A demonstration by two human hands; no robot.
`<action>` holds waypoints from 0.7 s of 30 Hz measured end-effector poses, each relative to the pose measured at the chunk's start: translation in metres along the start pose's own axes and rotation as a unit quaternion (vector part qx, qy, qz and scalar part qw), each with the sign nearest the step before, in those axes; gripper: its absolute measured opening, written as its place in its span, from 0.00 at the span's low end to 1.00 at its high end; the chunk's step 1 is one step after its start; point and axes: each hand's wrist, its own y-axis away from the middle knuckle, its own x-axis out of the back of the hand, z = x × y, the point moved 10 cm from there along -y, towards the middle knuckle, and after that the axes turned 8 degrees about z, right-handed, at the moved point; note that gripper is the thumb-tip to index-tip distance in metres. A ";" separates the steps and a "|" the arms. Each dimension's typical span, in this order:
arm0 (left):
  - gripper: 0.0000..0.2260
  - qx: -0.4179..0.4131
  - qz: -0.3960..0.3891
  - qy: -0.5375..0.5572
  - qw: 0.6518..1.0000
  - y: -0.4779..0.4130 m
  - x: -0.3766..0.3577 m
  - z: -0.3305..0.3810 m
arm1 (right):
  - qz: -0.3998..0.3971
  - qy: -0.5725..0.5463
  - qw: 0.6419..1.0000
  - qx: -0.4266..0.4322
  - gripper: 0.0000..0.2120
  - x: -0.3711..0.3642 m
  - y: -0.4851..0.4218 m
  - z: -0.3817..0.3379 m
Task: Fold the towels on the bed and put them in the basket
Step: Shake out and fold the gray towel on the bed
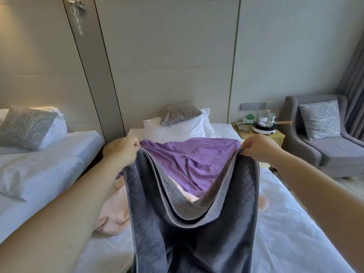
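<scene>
With my left hand [123,149] and right hand [258,147] each pinching a top corner, I hold the doubled grey towel [193,223] over the bed [295,223], while the purple towel [197,156] and pink towel [114,209] lie unfolded, no basket in view.

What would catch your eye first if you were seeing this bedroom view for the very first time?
The grey towel dominates mid-frame, held up doubled over and sagging, its top corners pinched by the left hand and the right hand. Behind it on the white bed a purple towel lies spread and rumpled, and a crumpled pink towel sits at its near left.
</scene>
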 end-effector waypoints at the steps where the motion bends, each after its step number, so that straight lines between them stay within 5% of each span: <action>1: 0.07 -0.002 -0.018 0.028 0.999 -0.001 -0.014 0.003 | -0.020 -0.013 1.000 -0.013 0.09 -0.012 -0.004 0.000; 5: 0.04 0.055 -0.054 0.167 0.983 -0.011 -0.054 0.012 | -0.126 -0.002 0.992 -0.025 0.25 -0.060 -0.017 -0.010; 7: 0.04 0.042 -0.036 0.173 0.983 -0.023 -0.061 0.022 | -0.133 -0.011 0.990 -0.039 0.22 -0.075 -0.033 -0.008; 10: 0.07 0.002 -0.016 0.191 0.982 -0.052 -0.068 0.039 | -0.050 -0.216 0.969 -0.104 0.06 -0.087 -0.076 0.001; 14: 0.13 -0.052 0.017 0.209 0.976 -0.115 -0.053 0.058 | 0.033 -0.250 0.966 -0.055 0.06 -0.057 -0.143 -0.015; 21: 0.12 -0.045 0.231 0.276 0.932 -0.206 0.060 0.057 | 0.209 -0.312 0.926 0.046 0.12 0.044 -0.208 -0.070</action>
